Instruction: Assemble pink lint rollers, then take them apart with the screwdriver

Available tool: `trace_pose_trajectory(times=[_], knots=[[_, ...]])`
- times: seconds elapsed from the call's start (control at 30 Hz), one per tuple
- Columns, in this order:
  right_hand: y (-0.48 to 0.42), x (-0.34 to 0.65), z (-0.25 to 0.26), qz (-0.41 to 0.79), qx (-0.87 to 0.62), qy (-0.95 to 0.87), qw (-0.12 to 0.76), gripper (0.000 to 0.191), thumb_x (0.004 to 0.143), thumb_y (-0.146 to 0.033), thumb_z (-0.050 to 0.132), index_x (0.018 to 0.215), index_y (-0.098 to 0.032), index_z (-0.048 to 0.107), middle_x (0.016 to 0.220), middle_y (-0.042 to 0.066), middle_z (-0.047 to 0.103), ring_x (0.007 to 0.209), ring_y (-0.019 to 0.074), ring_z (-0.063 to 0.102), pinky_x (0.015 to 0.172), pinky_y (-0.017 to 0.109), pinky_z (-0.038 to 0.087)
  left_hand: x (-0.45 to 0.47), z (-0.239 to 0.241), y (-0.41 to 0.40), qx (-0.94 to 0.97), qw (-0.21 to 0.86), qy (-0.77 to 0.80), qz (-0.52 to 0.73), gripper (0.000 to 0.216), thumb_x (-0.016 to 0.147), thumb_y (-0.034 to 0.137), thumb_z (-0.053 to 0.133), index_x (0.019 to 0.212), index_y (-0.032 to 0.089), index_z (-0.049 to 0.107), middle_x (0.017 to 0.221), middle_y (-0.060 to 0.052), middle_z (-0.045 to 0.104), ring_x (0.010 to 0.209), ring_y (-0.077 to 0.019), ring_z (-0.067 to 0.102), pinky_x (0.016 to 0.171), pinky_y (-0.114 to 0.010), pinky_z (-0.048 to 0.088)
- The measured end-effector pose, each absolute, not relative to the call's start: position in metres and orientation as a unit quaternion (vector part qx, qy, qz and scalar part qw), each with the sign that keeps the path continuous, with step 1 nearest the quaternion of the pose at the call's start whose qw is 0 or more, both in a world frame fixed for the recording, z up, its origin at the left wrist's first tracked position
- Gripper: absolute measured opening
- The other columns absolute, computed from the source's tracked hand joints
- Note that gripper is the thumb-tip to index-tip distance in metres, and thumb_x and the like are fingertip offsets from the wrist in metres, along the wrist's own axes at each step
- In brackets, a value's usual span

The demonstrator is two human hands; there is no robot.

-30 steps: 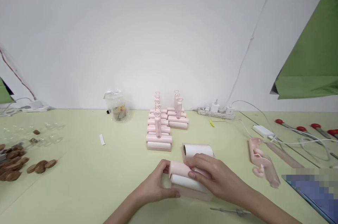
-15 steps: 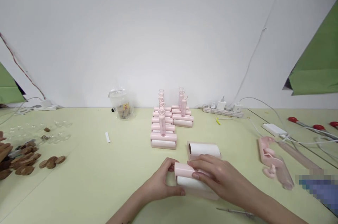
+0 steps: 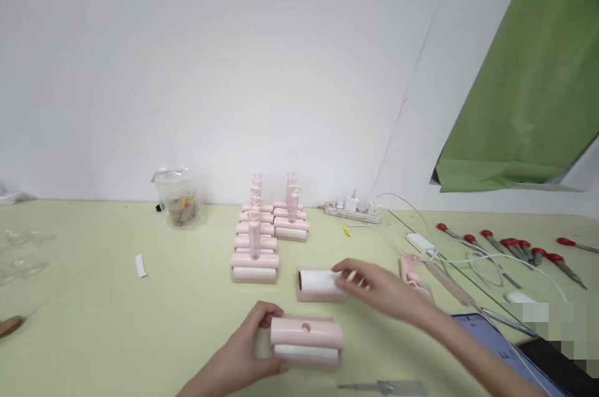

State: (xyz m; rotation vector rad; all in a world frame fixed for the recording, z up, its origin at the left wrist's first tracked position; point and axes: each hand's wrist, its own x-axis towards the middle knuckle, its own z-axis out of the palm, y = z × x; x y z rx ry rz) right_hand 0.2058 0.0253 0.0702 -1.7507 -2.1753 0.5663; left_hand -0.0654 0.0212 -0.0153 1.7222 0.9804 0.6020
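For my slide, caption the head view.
Left hand holds a pink roller case; right hand touches a white roll.

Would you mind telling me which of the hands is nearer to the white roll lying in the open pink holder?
The right hand; its fingertips touch the white roll. The left hand sits nearer the camera, gripping the closed pink roller case.

Count on your bench: rollers, drivers, hands

You have two hands in view, left hand (image 3: 243,356) and right hand (image 3: 381,288); two loose pink lint rollers (image 3: 306,342) (image 3: 321,283); one stack of assembled rollers (image 3: 262,238), number unclear; about seven red-handled screwdrivers (image 3: 512,248); one power strip (image 3: 353,211); one plastic bag (image 3: 178,203)
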Motion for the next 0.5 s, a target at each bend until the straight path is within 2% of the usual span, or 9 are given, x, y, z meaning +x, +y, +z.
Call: trace_pose_trajectory(times=[0.1, 0.2, 0.27, 0.37, 0.43, 0.5], knots=[[0.058, 0.266, 0.083, 0.129, -0.71, -0.683, 0.112, 0.027, 0.079, -0.043, 0.048, 0.085, -0.021, 0.062, 0.089, 0.007, 0.064, 0.078, 0.0246, 0.059, 0.062, 0.033, 0.045, -0.064, -0.014, 0.02, 0.702, 0.514, 0.426, 0.248, 0.063, 0.059, 0.017, 0.064, 0.114, 0.024, 0.033, 0.109, -0.004, 0.048, 0.106, -0.0197, 0.043, 0.093, -0.029, 0.033], [0.07, 0.318, 0.074, 0.077, -0.784, -0.612, 0.073, 0.016, 0.073, -0.03, 0.051, 0.069, -0.017, 0.06, 0.076, 0.01, 0.064, 0.07, 0.0273, 0.06, 0.057, 0.034, 0.042, -0.063, -0.016, 0.018, 0.701, 0.505, 0.433, 0.256, 0.063, 0.06, 0.018, 0.063, 0.115, 0.024, 0.034, 0.108, -0.004, 0.049, 0.106, -0.0208, 0.044, 0.092, -0.03, 0.034], [0.06, 0.34, 0.061, 0.059, -0.806, -0.586, 0.059, 0.014, 0.073, -0.024, 0.047, 0.075, -0.016, 0.059, 0.077, 0.01, 0.064, 0.07, 0.0259, 0.06, 0.056, 0.033, 0.042, -0.064, -0.019, 0.019, 0.704, 0.497, 0.433, 0.266, 0.058, 0.061, 0.02, 0.062, 0.113, 0.024, 0.037, 0.107, -0.004, 0.05, 0.106, -0.0217, 0.044, 0.092, -0.031, 0.035], [0.031, 0.357, 0.038, 0.051, -0.821, -0.566, 0.06, 0.021, 0.074, -0.022, 0.04, 0.088, -0.016, 0.055, 0.08, 0.009, 0.064, 0.07, 0.0237, 0.061, 0.055, 0.03, 0.043, -0.064, -0.023, 0.021, 0.713, 0.49, 0.414, 0.283, 0.052, 0.062, 0.021, 0.061, 0.11, 0.025, 0.041, 0.107, -0.003, 0.051, 0.105, -0.0221, 0.044, 0.09, -0.031, 0.036], [0.014, 0.361, 0.023, 0.052, -0.824, -0.56, 0.068, 0.027, 0.075, -0.029, 0.04, 0.095, -0.015, 0.052, 0.078, 0.009, 0.064, 0.066, 0.0239, 0.061, 0.054, 0.03, 0.043, -0.064, -0.022, 0.021, 0.721, 0.487, 0.398, 0.29, 0.049, 0.062, 0.02, 0.06, 0.107, 0.025, 0.043, 0.105, -0.002, 0.051, 0.104, -0.0213, 0.046, 0.089, -0.03, 0.037], [0.005, 0.361, 0.008, 0.053, -0.818, -0.568, 0.08, 0.042, 0.074, -0.041, 0.042, 0.106, -0.015, 0.046, 0.071, 0.007, 0.063, 0.06, 0.0249, 0.06, 0.051, 0.032, 0.043, -0.064, -0.02, 0.019, 0.726, 0.483, 0.391, 0.295, 0.048, 0.062, 0.019, 0.06, 0.106, 0.024, 0.043, 0.105, -0.002, 0.051, 0.103, -0.0201, 0.046, 0.089, -0.028, 0.038]])
